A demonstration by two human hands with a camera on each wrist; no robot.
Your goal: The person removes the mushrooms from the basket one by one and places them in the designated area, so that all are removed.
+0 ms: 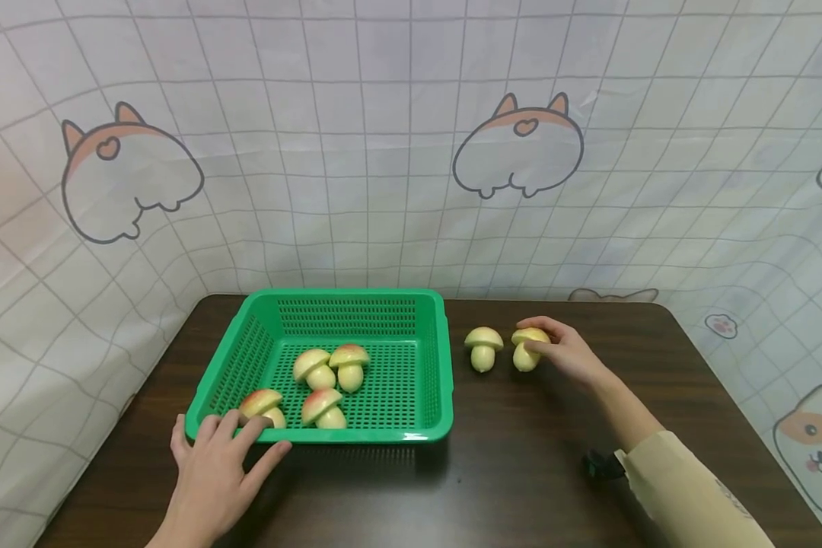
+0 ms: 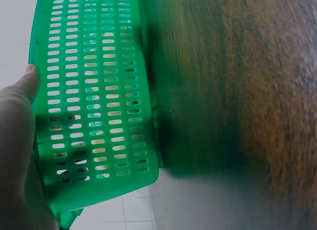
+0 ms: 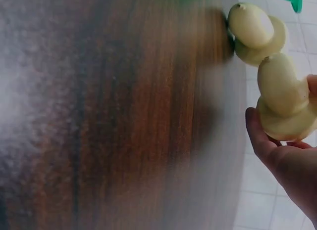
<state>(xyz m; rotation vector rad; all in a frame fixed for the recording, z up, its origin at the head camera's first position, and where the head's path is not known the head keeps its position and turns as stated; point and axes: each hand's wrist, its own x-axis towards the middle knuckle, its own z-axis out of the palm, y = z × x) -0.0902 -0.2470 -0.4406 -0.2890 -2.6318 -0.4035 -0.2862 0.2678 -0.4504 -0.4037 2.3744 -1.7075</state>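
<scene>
My right hand (image 1: 567,352) pinches a pale yellow toy mushroom (image 1: 526,358) by its cap, between thumb and fingers. In the right wrist view this mushroom (image 3: 281,86) has its stem towards the camera. Just left of it, a second mushroom (image 1: 483,348) stands on the table, cap up. A green plastic basket (image 1: 448,380) takes up the left side. Several mushrooms with yellow and reddish caps, such as one mushroom (image 1: 350,367), lie inside. With fingers spread, my left hand (image 1: 215,476) rests on the basket's front-left rim, and its thumb (image 2: 30,84) touches the rim.
The dark wooden table (image 1: 507,472) ends at a hanging white cloth (image 1: 397,236) with grid lines and cartoon animals, behind and at the sides. A black object (image 1: 601,465) sits at the right sleeve cuff (image 1: 647,453).
</scene>
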